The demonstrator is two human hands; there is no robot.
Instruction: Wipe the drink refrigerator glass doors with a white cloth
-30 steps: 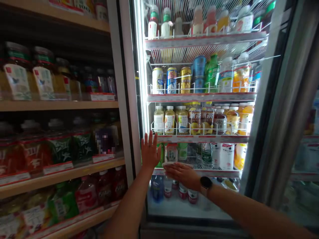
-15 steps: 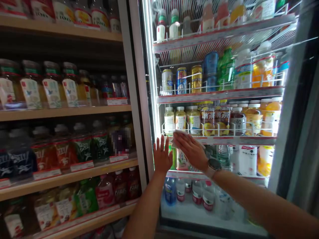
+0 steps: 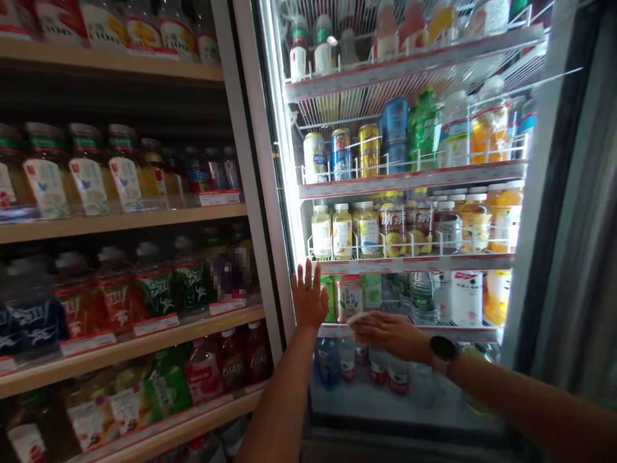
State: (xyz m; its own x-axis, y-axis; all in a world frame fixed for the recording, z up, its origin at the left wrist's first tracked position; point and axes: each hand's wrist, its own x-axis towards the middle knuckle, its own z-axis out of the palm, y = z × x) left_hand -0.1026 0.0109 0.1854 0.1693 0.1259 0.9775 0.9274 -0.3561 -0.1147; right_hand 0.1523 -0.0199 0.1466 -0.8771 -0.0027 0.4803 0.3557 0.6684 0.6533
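Meanwhile, at a lit drinks cooler (image 3: 258, 161), seen from the head-worn camera, a person's left hand (image 3: 309, 297) stands open, fingers spread, against the glass door (image 3: 463, 231). Just beside it, the right hand (image 3: 388, 335) lies nearly flat, holding a folded white cloth (image 3: 357, 319) to the pane, a black watch (image 3: 442, 355) on that wrist. Behind the glass, bottles (image 3: 342, 231) and cans (image 3: 341, 154) stand on wire racks (image 3: 409, 251); to the left, bottled drinks (image 3: 87, 180) fill wooden shelves (image 3: 120, 225).
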